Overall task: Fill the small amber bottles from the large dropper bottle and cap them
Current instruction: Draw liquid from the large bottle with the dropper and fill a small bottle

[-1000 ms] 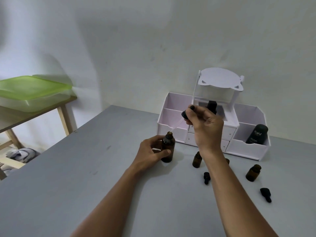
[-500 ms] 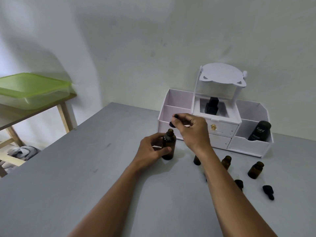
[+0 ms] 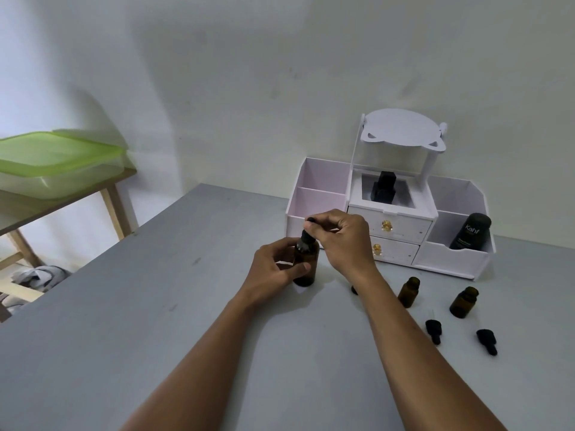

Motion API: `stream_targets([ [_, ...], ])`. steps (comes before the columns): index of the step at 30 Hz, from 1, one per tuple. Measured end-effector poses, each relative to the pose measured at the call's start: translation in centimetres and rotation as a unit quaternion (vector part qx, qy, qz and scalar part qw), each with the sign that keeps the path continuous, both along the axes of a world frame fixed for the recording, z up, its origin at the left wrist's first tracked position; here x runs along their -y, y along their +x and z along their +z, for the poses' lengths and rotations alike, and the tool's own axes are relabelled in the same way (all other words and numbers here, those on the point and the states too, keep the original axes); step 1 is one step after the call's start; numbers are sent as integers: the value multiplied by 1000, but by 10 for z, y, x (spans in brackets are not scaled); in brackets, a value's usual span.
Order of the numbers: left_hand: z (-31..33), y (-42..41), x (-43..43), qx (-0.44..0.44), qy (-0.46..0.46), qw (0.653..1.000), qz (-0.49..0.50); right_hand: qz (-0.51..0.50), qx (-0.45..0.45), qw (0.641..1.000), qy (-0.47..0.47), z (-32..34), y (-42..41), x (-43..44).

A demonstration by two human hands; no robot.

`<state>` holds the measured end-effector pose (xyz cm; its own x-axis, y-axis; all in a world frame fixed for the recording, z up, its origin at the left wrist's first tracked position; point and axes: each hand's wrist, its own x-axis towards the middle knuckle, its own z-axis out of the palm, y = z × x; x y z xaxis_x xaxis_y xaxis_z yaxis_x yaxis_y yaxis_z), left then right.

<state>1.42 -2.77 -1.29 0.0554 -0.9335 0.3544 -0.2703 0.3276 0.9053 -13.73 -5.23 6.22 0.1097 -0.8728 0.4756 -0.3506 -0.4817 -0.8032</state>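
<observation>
**Dropper going back into the large amber bottle, small bottles waiting at lower right**

At the far left of the frame I see a green lidded container on a wooden side table, apart from the work. The grey table fills the lower frame.

Just left of centre, my left hand is wrapped around the large dropper bottle, fingers clamped on its body. I take this to be a steadying grip, so the upright bottle stays put while its top is worked.

Directly above it, my right hand is pinched shut on the black dropper cap, which sits at the bottle's neck. Whether it is seated or threaded I cannot tell.

Behind the hands stands a white desk organiser holding a dark tube.

At lower right, two small amber bottles stand open and upright, with two loose black caps lying nearer the bottom edge, within easy reach for capping. A third dark object is mostly hidden behind my right wrist.

Compared with a second ago, the dropper was lifted clear and tilted above the bottle; now it has come down onto the neck, while my left hand's hold is unchanged.
</observation>
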Motion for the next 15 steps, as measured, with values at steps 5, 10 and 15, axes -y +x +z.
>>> stream_targets([
  [5, 0, 1, 0, 5, -1, 1000, 5, -9, 0, 1000, -8, 1, 3, 0],
  [10, 1, 0, 0, 5, -2, 1000, 2, -16, -5, 1000, -12, 1, 4, 0],
  [15, 1, 0, 0, 11, -1, 1000, 4, -20, -5, 1000, -11, 1, 4, 0],
])
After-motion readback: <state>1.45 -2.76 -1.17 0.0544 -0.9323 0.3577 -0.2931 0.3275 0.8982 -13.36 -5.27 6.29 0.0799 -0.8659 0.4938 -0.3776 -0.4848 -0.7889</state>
